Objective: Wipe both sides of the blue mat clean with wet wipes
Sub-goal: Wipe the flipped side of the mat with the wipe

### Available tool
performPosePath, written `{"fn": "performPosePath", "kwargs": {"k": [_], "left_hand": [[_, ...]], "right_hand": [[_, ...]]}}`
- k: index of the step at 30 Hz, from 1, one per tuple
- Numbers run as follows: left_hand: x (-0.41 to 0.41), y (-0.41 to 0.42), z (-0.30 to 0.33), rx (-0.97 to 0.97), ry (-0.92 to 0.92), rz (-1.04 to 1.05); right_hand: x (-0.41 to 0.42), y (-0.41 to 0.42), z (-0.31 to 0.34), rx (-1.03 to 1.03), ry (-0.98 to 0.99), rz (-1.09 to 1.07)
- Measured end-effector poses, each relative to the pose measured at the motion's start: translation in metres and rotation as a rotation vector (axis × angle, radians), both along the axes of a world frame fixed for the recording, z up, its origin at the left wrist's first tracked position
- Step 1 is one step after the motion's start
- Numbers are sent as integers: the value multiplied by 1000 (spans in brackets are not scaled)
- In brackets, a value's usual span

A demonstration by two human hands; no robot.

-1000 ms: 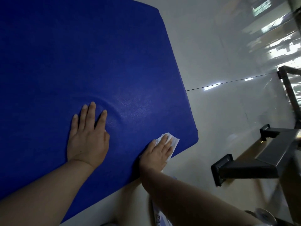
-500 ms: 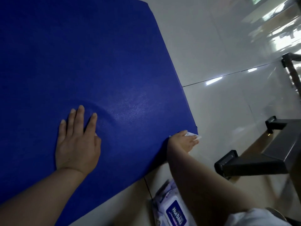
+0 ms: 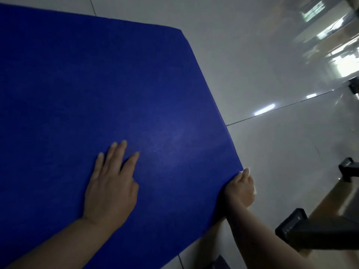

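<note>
The large blue mat [image 3: 97,90] lies flat on a glossy pale tiled floor and fills the left of the view. My left hand [image 3: 111,183] presses flat on it near the front, fingers straight and spread. At the mat's near right corner, my right hand [image 3: 240,188] curls round that corner and holds a white wet wipe [image 3: 247,170], of which only a small bit shows above the fingers. The fingers themselves are hidden behind the hand and under the mat's edge.
A dark metal furniture frame [image 3: 314,232] with black end caps stands on the floor at the lower right. A second black foot [image 3: 347,168] sits further right. A dark corner of a wipes pack [image 3: 220,264] shows at the bottom edge.
My right hand slid with the wipe from the mat's surface off to its right corner and now curls round that corner. My left hand stayed pressed on the mat. The view shifted back, showing the far edge.
</note>
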State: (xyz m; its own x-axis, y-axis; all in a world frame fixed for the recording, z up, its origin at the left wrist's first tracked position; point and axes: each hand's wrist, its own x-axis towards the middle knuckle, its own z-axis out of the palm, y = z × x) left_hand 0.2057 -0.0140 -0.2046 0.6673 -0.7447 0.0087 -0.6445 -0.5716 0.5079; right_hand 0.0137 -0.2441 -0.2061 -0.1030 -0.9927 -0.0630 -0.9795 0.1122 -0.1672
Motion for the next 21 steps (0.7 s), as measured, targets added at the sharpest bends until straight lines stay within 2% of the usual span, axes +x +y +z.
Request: {"fn": "performPosePath", "kwargs": {"k": [6,8,13,17,21], "left_hand": [[41,-91,7,-12,-81,-147],[59,-108,5,82,-104,-147],[82,-121,-1,178,-140,-126],[81,-121,-4,168,-109,-132],[87,-123,-11,102,-44,-123]], "right_hand": [[45,-42,0,8,-141,165],[68,-54,-1,7,-179,205],[123,-77,-2,-2,-185,309],[170,-97,-2,47,-160,414],[226,-113,0,72,-129,408]]}}
